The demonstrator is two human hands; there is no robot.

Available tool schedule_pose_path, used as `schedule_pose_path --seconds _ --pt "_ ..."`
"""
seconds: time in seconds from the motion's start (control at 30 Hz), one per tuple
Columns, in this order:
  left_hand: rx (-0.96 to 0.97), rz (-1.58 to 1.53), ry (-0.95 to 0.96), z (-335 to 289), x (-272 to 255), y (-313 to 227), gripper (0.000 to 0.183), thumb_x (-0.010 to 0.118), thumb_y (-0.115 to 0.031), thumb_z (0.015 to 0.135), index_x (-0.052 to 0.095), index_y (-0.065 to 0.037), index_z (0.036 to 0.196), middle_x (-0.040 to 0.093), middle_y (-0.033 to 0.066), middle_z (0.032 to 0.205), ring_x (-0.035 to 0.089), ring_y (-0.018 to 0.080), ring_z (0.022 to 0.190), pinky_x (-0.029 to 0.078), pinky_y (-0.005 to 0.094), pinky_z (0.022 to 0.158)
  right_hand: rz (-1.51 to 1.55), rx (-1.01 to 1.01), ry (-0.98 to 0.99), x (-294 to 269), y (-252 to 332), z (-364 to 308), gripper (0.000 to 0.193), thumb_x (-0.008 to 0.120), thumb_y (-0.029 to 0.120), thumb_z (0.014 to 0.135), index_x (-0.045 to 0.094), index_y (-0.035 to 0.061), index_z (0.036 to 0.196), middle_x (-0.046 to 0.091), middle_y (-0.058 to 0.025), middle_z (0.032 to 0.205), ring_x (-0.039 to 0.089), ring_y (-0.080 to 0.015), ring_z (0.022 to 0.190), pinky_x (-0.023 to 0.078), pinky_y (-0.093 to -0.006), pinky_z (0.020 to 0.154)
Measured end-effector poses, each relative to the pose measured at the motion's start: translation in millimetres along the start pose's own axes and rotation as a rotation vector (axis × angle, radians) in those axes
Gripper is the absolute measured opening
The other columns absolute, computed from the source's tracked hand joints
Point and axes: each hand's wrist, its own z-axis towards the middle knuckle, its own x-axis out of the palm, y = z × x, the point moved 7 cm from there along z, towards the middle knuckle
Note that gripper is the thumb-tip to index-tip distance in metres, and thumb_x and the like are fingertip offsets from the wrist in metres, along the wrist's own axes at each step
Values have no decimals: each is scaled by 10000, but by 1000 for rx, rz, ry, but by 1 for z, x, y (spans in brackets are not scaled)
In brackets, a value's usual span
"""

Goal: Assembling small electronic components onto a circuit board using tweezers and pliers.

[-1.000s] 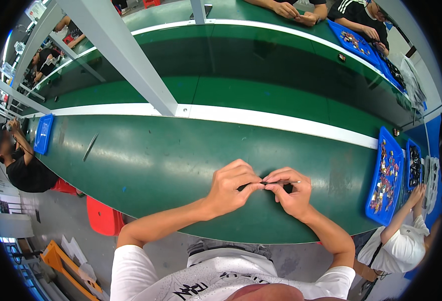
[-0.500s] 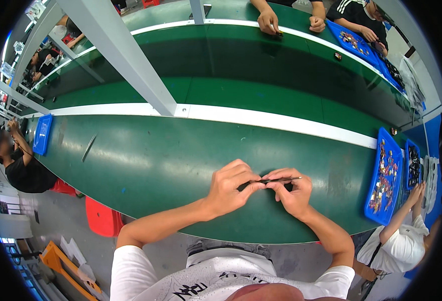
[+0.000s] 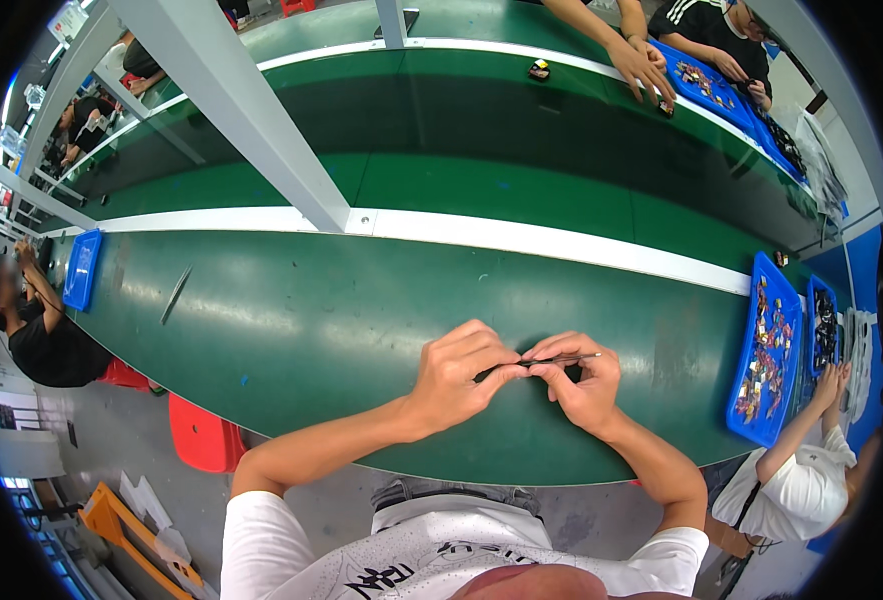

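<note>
Both my hands meet above the near part of the green table. My left hand (image 3: pixel 464 375) is closed, its thumb and fingers pinching a small black piece (image 3: pixel 483 375) that mostly hides behind them. Touching it at the fingertips, my right hand (image 3: pixel 583 392) is closed too. A slim, dark, pointed tool (image 3: pixel 583 356), which looks like tweezers, lies across the right fingers, its end sticking out to the right. Whether the right fingertips also grip the black piece, I cannot tell.
Silvery tweezers (image 3: pixel 175 295) lie at left on the green table (image 3: pixel 361 300). A blue tray (image 3: pixel 734 405) of small colourful parts stands at right, beside a smaller tray (image 3: pixel 811 365) of black parts. A grey post (image 3: pixel 251 110) rises from the white rail (image 3: pixel 521 232). Co-workers sit around.
My hands hold almost the same pose. Across the table, a co-worker's hand has moved right, reaching toward a small part, and a small black-and-yellow part now lies where that hand was.
</note>
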Motion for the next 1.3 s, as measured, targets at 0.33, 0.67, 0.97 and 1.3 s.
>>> schedule_pose_path --seconds 0.33,0.67,0.97,1.3 --pt "-17 20 -23 0 0 0 133 871 -106 752 771 -52 822 713 45 768 665 214 742 527 344 599 46 56 70 0 -3 2 142 728 -121 861 665 -44 961 738 -176 984 666 -106 613 488 -205 461" --pt "14 27 24 -3 0 -3 265 901 -90 720 787 -39 954 742 76 867 692 248 811 568 350 681 23 -20 -8 1 -1 -1 127 705 -104 892 628 -48 976 720 -171 998 737 -182 866 624 -268 717" --pt "199 235 -83 -2 -8 -28 353 900 -107 664 778 -59 991 712 61 936 681 257 901 577 358 723 214 220 -73 -6 -17 -2 155 683 -59 947 573 -21 1048 743 -152 1018 653 -66 677 497 -205 551" --pt "813 61 362 -50 66 -84 147 734 -148 825 695 -9 853 642 96 862 661 273 899 577 405 887 9 91 -60 -7 -6 7 126 765 -62 876 710 -25 983 788 -108 983 468 -2 556 388 -183 506"
